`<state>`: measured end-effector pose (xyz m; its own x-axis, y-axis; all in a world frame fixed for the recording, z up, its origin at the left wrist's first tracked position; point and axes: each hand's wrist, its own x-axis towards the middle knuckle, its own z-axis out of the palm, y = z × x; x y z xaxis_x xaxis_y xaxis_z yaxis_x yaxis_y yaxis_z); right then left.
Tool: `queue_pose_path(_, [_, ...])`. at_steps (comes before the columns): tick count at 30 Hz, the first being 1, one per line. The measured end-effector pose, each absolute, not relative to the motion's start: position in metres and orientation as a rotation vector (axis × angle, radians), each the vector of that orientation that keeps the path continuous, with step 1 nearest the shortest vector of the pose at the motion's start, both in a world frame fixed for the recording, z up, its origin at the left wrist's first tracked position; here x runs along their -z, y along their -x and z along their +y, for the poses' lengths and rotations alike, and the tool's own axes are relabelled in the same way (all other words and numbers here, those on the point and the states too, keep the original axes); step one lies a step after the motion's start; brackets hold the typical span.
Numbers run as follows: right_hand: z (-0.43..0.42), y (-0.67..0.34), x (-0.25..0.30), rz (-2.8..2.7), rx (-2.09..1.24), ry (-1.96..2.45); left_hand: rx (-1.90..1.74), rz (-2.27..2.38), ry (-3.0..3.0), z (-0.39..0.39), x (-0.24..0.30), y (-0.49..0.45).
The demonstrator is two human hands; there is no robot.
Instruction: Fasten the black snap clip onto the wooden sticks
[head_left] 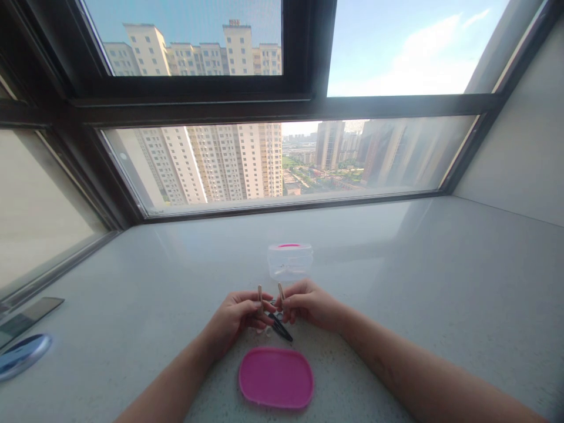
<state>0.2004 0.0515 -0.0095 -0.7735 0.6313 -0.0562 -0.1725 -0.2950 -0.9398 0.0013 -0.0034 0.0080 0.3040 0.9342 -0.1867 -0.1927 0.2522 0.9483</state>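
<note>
My left hand (238,311) pinches a slim tan hair clip (259,292), held upright between thumb and fingers. A similar tan hair clip (281,290) stands upright in the pinched fingers of my right hand (306,301). The two clips are a short gap apart. Below my fingertips a black hair clip (281,329) lies on the counter. Small pale round pieces (268,332) lie beside it, partly hidden by my left hand. Other little items under my fingers are too small to make out.
A clear plastic box (291,261) with a pink mark on top stands just beyond my hands. Nearer me lies a pink oval lid (276,378). At the far left are a flat dark phone-like slab (30,317) and a shiny blue oval object (24,355). Windows (286,158) border the counter.
</note>
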Motion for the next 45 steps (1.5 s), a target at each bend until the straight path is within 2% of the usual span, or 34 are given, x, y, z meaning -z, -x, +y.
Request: queue_pose_path(45, [0.0497, -0.1995, 0.0031, -1.514, -2.063, 0.587, -0.918, 0.979, -1.007, -0.0029, -0.0069, 0.0009])
